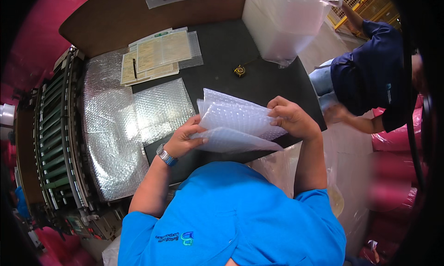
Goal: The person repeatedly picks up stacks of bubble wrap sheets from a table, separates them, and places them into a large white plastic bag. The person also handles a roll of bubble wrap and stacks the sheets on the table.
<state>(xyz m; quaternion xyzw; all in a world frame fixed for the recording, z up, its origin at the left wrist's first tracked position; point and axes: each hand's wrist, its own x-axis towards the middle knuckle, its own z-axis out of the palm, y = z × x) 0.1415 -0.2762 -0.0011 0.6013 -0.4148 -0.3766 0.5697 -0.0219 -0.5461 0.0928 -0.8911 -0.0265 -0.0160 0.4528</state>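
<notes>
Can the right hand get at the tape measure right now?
Likely yes: the right hand would first have to release the bubble wrap it holds, but nothing covers the tape measure on the dark tabletop.

This looks like a packaging workshop or factory floor: a roller conveyor (53,131) stands against a dark-topped desk (217,46) with bubble wrap (108,141), paper forms (162,53) and a tape measure (239,71). Shiny pink plastic-covered bundles (391,173), yellow mesh fencing (363,9) and a co-worker (370,74) in a navy logo shirt also point to industry.
</notes>
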